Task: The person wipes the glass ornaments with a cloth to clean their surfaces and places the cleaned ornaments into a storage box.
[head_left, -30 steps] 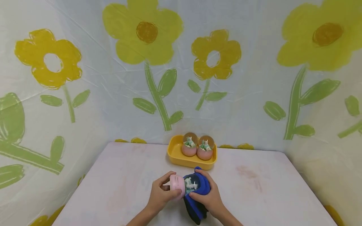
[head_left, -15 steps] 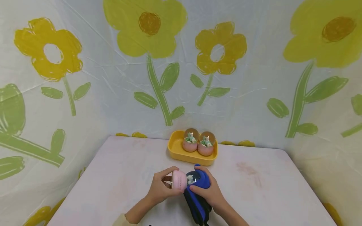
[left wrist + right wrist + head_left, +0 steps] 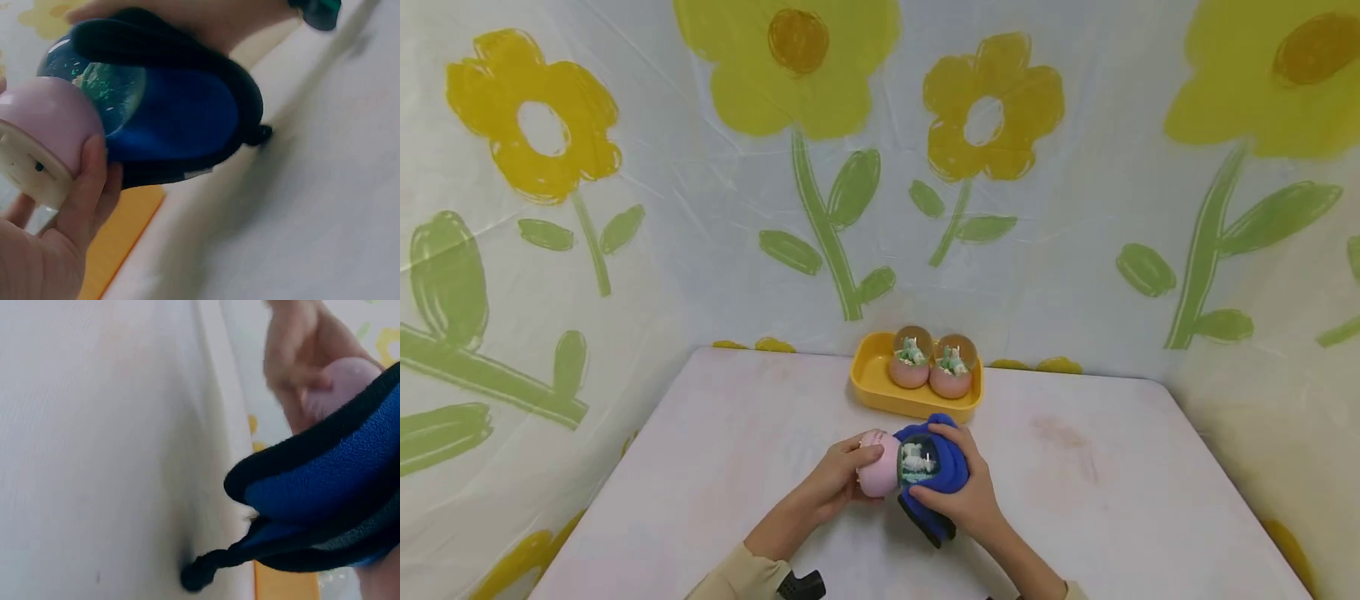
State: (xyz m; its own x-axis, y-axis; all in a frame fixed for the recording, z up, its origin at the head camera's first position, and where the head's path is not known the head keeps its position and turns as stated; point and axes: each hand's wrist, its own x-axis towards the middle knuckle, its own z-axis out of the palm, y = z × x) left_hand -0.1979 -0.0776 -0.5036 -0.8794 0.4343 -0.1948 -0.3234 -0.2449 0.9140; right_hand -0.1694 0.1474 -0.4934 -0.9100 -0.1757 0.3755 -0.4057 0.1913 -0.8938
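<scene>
In the head view my left hand point(image 3: 829, 482) grips the pink base of a snow globe point(image 3: 877, 471), which lies sideways in the air above the table. My right hand point(image 3: 973, 493) holds a blue cloth point(image 3: 953, 468) with dark edging, wrapped round the far side of the clear dome. White and green figures show inside the dome. From the left wrist, the underside of the globe's base point(image 3: 37, 165) faces the camera, and the cloth point(image 3: 181, 115) cups the dome. In the right wrist view folds of the cloth point(image 3: 325, 475) hang down, partly hiding the globe point(image 3: 347, 384).
Behind the hands a yellow tray point(image 3: 887, 402) stands near the table's back edge. Two similar snow globes, one point(image 3: 911, 372) beside the other point(image 3: 951, 381), stand upright in its right part. A flower-printed fabric point(image 3: 1037, 283) surrounds the pale table point(image 3: 1112, 500).
My left hand has turned the globe's base, and its lettering now shows near the upper edge. The cloth's hanging end has shifted and looks shorter. The head view has tilted down slightly.
</scene>
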